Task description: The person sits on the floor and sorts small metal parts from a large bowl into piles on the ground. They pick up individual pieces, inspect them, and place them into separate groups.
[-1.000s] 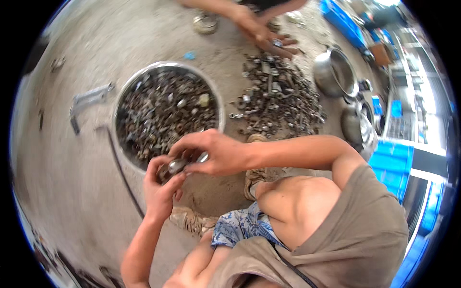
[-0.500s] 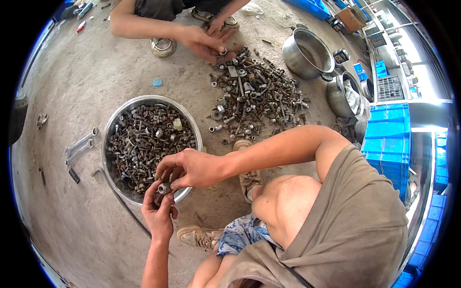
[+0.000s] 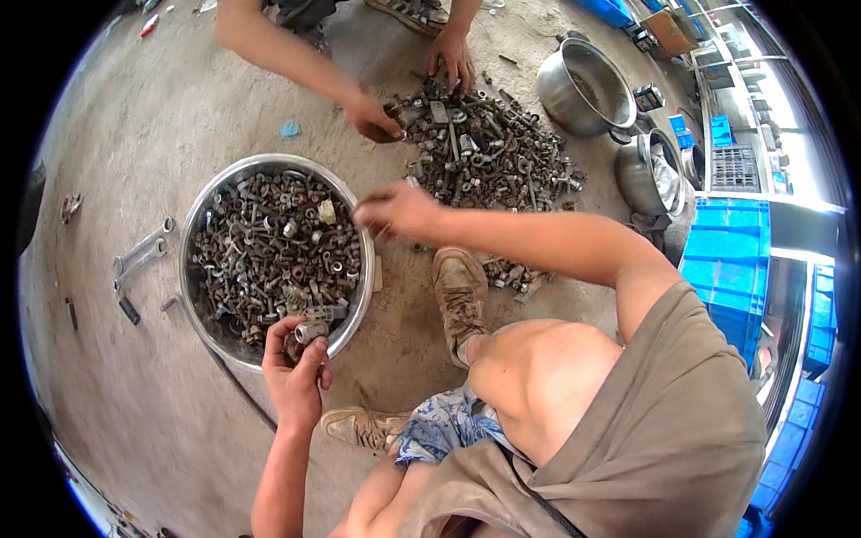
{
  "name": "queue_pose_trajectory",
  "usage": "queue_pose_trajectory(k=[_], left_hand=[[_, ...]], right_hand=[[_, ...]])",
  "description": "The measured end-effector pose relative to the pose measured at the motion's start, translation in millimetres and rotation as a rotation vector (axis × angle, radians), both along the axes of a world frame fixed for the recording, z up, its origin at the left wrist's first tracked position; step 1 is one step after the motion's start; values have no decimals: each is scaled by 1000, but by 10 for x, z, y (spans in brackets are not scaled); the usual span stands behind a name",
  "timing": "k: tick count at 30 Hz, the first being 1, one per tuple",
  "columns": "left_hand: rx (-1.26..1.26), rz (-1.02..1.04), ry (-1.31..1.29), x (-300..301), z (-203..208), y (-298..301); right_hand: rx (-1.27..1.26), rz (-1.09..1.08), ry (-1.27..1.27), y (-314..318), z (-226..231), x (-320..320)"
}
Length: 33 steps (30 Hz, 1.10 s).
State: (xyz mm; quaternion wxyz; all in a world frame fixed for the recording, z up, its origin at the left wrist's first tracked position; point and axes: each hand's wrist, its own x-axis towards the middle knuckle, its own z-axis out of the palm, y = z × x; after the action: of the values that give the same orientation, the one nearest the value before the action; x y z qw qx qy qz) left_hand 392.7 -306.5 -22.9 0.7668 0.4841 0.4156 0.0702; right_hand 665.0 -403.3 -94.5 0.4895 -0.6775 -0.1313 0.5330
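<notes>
My left hand [image 3: 299,381] is closed round a short, thick, hollow metal fitting [image 3: 311,332], held over the near rim of a round metal basin [image 3: 367,285]. A heap of rusty bolts and nuts [image 3: 269,242] fills that basin. My right hand [image 3: 399,213], smeared by motion, hovers between the basin's right side and a loose pile of bolts, nuts and washers [image 3: 493,152] on the floor. Whether its fingers hold anything does not show. Across the pile, another person's two hands [image 3: 452,61] reach in, one on its far edge and one at its left.
Two wrenches [image 3: 142,251] lie on the concrete floor left of the basin, near a dark short tube [image 3: 129,310]. A long bar [image 3: 240,387] leans by the basin. Metal pots [image 3: 587,88] and a blue crate [image 3: 725,269] stand at right. My shoe [image 3: 459,296] is beside the pile.
My right hand has left the fitting and moved up and right toward the pile; the left keeps the fitting. The other person's hands have parted, one now on the pile.
</notes>
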Motion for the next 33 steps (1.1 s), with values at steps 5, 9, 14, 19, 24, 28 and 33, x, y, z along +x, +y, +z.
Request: queue_pose_trajectory(k=[5,9,14,19,24,28,33], left_hand=[[-42,23,-15,-49,-77,-6],[-86,42,-12,-55,-109,-16],[-123,25,-1,82,-57,-57],[-109,32,0,85,-59,-17],[-64,-8,9,3,-180,6],[-74,44,30,62,-131,-35],[-24,-12,26,57,-126,9]], right_hand=[[-187,-513,56,-389,-621,901],[-192,-479,-70,-368,-750,1178],[-96,-332,-170,-300,-955,1394],[24,-161,-314,-207,-811,1278],[13,80,-530,-223,-782,1272],[29,69,-481,-189,-600,1146],[91,-113,-91,-318,-495,979]])
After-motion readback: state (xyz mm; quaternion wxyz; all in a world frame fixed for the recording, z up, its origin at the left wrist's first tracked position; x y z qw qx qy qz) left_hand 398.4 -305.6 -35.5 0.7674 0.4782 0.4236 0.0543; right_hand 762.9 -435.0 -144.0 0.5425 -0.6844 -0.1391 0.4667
